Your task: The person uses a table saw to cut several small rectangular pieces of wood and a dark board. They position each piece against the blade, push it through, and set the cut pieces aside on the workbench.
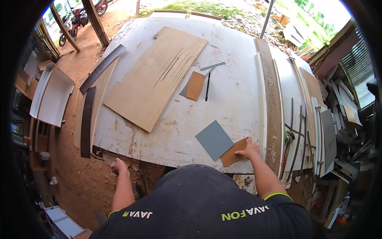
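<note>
My right hand rests on a small brown wooden piece at the near edge of the big white worktable, fingers pressing on its top. A grey square panel lies just left of that piece, touching it. My left hand hangs in a loose fist below the table's near edge, over the dirt floor, holding nothing that I can see. Farther up the table lie a second small brown piece on a grey sheet, a black pencil and a grey metal strip.
A large scratched plywood sheet covers the table's left half. Long boards and white strips run along the right side, with dark curved strips at the left edge. White drawers sit on the floor at left; scrap piles at right.
</note>
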### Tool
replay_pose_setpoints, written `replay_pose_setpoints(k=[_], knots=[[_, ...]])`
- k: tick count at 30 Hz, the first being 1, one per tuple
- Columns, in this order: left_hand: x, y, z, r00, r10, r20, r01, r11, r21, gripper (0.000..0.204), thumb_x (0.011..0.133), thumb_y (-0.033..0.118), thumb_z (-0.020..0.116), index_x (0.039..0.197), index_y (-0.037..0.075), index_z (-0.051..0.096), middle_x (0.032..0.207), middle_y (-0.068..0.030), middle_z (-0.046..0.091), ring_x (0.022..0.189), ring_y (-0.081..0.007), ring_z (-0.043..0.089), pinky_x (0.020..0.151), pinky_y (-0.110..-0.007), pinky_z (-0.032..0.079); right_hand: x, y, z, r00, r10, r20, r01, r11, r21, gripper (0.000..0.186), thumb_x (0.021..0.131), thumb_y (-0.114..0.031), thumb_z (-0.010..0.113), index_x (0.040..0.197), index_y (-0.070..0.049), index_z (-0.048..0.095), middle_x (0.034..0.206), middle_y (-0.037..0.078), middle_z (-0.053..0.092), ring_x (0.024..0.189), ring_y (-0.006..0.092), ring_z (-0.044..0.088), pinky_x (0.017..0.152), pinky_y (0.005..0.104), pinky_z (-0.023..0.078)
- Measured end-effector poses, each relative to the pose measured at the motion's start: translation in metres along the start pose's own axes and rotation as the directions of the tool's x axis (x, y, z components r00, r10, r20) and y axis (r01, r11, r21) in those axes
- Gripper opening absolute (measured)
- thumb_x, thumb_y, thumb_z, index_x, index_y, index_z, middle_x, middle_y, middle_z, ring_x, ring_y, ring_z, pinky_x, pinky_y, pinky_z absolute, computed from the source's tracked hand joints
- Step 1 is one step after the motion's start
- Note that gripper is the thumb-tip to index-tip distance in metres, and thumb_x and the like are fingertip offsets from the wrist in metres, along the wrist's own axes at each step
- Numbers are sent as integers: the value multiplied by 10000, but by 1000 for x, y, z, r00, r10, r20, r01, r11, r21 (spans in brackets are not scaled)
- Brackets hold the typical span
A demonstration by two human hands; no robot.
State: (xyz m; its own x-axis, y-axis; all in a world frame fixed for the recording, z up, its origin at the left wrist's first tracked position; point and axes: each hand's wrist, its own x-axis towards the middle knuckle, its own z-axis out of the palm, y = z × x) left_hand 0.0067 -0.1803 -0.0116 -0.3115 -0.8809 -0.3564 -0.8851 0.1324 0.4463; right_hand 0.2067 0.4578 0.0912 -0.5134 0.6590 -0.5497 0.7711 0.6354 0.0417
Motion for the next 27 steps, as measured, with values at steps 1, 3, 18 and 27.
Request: replay_pose_setpoints(k=[1, 3, 18, 27], knots=[[2, -2, -1, 990, -66, 124, 82, 987, -135, 663, 955, 475, 606, 1432, 26, 502, 1489, -190, 504, 1343, -366, 511, 1108, -549, 422, 1, 9, -8, 997, 41, 64, -43, 999, 19, 1165, 605, -573, 967, 1534, -200, 370, 1483, 200, 434, 1407, 386, 402, 1119, 529, 418], [4, -5, -7, 928, -126, 351, 258, 897, -359, 818, 942, 571, 623, 1544, 54, 424, 1596, -172, 423, 1424, -359, 451, 1164, -567, 368, -4, 12, -15, 970, 224, 94, -210, 967, -143, 1149, 630, -544, 965, 1531, -124, 388, 1565, 219, 375, 1443, 396, 388, 1118, 521, 446], [6, -22, 20, 734, -229, 639, 620, 610, -494, 907, 929, 663, 598, 1614, 117, 364, 1668, -105, 345, 1493, -303, 356, 1222, -527, 257, -37, -104, 31, 885, -437, -161, 394, 887, -240, 1127, 702, -824, 724, 1641, -356, 312, 1599, 141, 299, 1352, 338, 398, 1110, 483, 377], [39, -43, 32, 667, -13, 745, 643, 516, -566, 705, 979, 589, 575, 1500, 115, 538, 1542, -104, 519, 1413, -341, 458, 1178, -532, 348, -24, -118, 40, 912, -379, -159, 363, 924, -121, 1062, 790, -812, 667, 1650, -308, 303, 1436, 166, 360, 1324, 331, 395, 1085, 480, 391]])
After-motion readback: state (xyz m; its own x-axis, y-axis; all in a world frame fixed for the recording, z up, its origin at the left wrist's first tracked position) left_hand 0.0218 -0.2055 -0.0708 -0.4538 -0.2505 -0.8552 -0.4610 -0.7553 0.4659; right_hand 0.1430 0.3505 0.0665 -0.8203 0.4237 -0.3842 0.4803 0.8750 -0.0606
